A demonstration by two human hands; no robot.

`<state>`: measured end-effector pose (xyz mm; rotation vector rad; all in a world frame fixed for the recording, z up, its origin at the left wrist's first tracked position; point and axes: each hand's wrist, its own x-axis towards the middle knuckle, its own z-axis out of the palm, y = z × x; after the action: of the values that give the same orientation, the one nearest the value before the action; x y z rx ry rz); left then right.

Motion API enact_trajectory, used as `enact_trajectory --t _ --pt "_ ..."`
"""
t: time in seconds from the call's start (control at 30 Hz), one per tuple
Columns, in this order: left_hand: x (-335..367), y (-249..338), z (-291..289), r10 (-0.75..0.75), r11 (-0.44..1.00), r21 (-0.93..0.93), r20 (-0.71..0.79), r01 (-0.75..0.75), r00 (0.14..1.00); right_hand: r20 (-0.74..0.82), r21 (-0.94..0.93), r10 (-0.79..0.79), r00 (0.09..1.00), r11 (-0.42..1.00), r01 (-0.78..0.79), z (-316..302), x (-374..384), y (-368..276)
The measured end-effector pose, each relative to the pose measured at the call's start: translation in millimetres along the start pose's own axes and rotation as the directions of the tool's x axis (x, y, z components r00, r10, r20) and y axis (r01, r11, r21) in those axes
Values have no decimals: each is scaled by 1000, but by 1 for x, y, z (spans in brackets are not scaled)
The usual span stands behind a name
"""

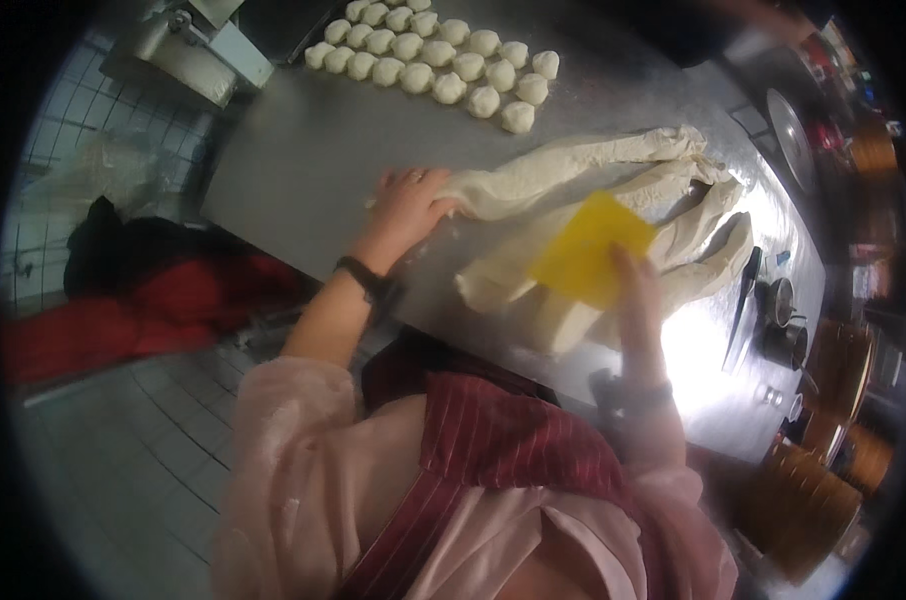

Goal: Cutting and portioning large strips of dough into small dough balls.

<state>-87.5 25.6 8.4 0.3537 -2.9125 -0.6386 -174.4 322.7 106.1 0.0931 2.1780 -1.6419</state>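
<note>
Several long pale dough ropes lie side by side on the steel table. My left hand (403, 215) is closed over the left end of the farthest dough rope (563, 170), its fingers curled down around it. A yellow dough scraper (593, 250) is in my right hand (636, 295), held by its right edge above the nearer dough ropes (698, 282). The scraper is blurred and hides part of the dough beneath it. One nearer rope has a blunt end (570, 325) just below the scraper.
Rows of small dough pieces (438, 53) stand at the far side of the steel table (303, 165). A dark long-handled tool (743, 300) and small metal containers (781, 300) lie at the right. Beyond the right edge are bamboo steamers (798, 505); red cloth (153, 310) lies left.
</note>
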Motion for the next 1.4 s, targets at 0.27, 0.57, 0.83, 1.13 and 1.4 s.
enact_trajectory --t 0.27,0.57,0.83,1.13,1.4 --pt "22 -37 -16 10 989 -147 174 16 985 -31 -258 -3 1000 966 -6 115 -26 45" --pt "-53 -74 -39 174 969 -183 39 -164 984 -59 -316 56 997 946 -71 150 -58 44" --pt "-4 -117 -41 336 885 -367 74 -287 939 -499 -172 -239 833 969 175 257 -36 68" --pt "45 -172 -76 392 864 -403 161 -303 906 -345 -86 36 938 994 -70 251 -79 51" --pt "38 -159 -83 449 767 -531 47 -359 892 -557 6 153 817 984 -180 315 -69 75"
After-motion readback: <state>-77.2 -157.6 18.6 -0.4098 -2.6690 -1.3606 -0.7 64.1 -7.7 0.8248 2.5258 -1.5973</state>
